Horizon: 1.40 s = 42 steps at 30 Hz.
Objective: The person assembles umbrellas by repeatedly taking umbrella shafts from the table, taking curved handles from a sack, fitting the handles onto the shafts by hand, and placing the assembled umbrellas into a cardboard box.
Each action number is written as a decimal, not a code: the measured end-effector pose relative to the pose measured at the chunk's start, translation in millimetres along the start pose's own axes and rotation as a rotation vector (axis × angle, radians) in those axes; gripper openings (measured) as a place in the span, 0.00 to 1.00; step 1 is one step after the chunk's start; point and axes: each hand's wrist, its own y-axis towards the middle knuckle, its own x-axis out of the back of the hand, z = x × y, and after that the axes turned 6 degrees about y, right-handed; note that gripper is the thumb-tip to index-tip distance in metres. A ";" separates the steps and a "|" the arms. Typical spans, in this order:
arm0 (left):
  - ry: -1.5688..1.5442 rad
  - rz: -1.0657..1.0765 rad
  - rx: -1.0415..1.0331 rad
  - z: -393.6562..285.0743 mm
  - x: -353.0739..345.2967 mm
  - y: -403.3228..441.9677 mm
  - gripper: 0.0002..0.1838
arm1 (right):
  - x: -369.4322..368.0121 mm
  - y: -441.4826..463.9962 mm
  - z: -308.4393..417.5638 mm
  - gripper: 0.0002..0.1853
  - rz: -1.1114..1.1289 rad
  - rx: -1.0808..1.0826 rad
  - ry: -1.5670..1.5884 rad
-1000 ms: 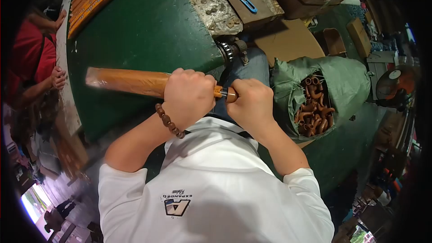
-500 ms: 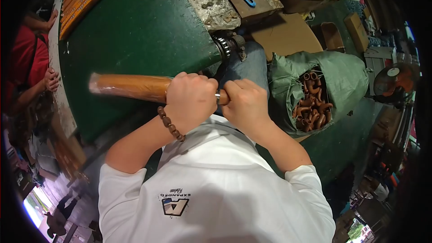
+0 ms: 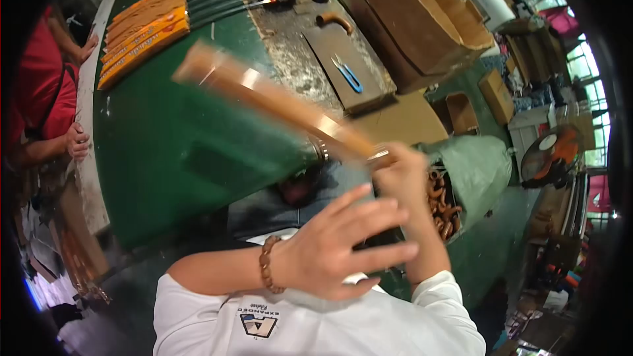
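My right hand is closed round the narrow end of a long orange-brown wrapped bundle, which slants up to the left over the green table and is blurred by motion. Its far end is in the air. My left hand, with a brown bead bracelet at the wrist, is off the bundle, fingers spread and nothing in it, in front of my white shirt. Beside my right hand, a green sack holds several brown curved handles.
Orange packs with dark shafts lie at the upper left. Blue snips and a brown curved handle are on the bench, beside a large cardboard box. A person in red stands left; a fan is right.
My left hand has let go of the bundle and opened. My right hand has moved up and right, and the bundle has swung from nearly level to a slant. The view has shifted.
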 end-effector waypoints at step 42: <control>0.714 0.272 0.566 105.5 110.5 2.3 0.08 | 48.3 -84.7 -372.5 0.25 -0.193 -0.692 -1.104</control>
